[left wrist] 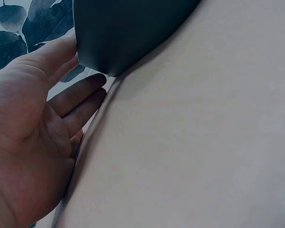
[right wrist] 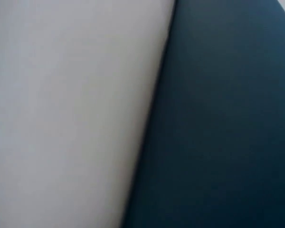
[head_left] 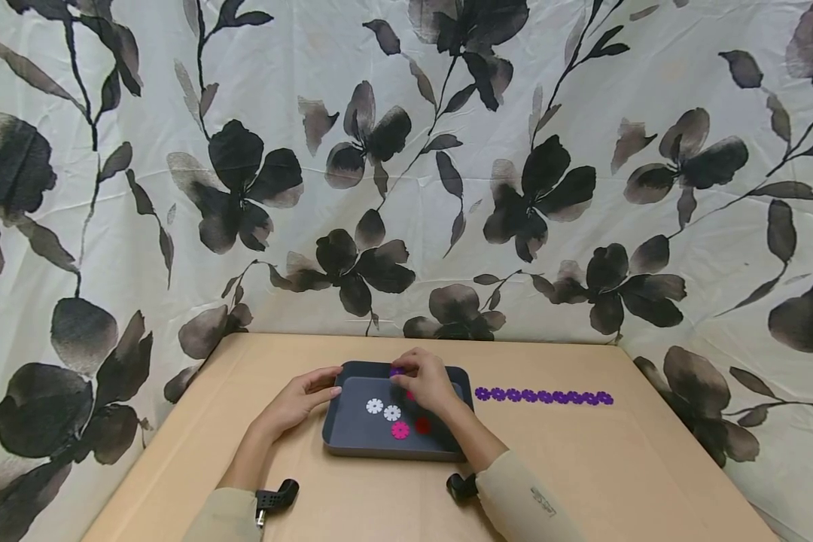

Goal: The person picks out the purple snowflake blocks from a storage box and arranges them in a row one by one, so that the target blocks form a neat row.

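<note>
A dark grey tray (head_left: 352, 438) lies on the table. My left hand (head_left: 296, 399) touches its left edge with the fingers mostly straight; in the left wrist view, the left hand (left wrist: 33, 109) is against the outer wall of the tray (left wrist: 123, 33). Over the tray's far part, my right hand (head_left: 428, 380) pinches a purple flower-shaped disc (head_left: 397, 371), partly covered by the fingers. Inside the tray are two white flower discs (head_left: 392, 412), a pink disc (head_left: 400, 430) and a red disc (head_left: 423, 426). Another pinkish disc (head_left: 409, 395) is mostly hidden under the right hand.
Right of the tray, several purple flower discs (head_left: 544, 396) form a straight row on the tan table (head_left: 583, 467). A flower-patterned cloth (head_left: 461, 226) hangs behind the table. Only the tray wall (right wrist: 218, 118) and the tabletop (right wrist: 71, 114) appear in the right wrist view.
</note>
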{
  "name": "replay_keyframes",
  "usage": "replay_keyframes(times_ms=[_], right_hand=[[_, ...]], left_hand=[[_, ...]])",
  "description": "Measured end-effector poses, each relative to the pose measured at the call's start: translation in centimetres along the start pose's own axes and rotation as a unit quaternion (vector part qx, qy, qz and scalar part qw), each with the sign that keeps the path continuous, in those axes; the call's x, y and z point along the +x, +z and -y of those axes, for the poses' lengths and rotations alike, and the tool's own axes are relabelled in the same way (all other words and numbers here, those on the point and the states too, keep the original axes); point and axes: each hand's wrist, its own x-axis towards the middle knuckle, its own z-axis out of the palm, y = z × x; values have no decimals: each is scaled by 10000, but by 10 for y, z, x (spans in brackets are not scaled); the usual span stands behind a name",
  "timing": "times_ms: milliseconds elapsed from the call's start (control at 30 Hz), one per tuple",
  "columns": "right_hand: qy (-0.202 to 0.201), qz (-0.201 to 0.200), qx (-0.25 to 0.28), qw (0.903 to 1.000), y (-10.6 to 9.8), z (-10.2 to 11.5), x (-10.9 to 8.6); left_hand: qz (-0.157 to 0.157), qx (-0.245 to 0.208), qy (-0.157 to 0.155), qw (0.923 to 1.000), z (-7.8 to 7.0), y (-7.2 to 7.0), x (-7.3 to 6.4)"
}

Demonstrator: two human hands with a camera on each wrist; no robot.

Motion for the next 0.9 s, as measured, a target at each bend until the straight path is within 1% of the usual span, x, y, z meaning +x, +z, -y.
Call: replay_keyframes(times_ms=[133,267,467,633,800,900], right_hand=[[23,-330,200,9993,-10,3,-4],[44,-763,293,9966,-24,-2,-10],[312,-1251,526,9903,-51,-10,-20],[359,-1465,724,9859,-72,-16,-27],[376,-1538,875,9835,-85,-20,-34],[422,-1611,877,9821,-92,-24,-37]], left_hand=[[17,-10,13,10000,0,0,0],[5,-15,-2,10000,0,0,0],[4,-18,-30,10000,1,1,0],[1,-35,-32,10000,0,0,0],[8,-46,-54,10000,0,0,0],[11,-17,-43,10000,0,0,1]])
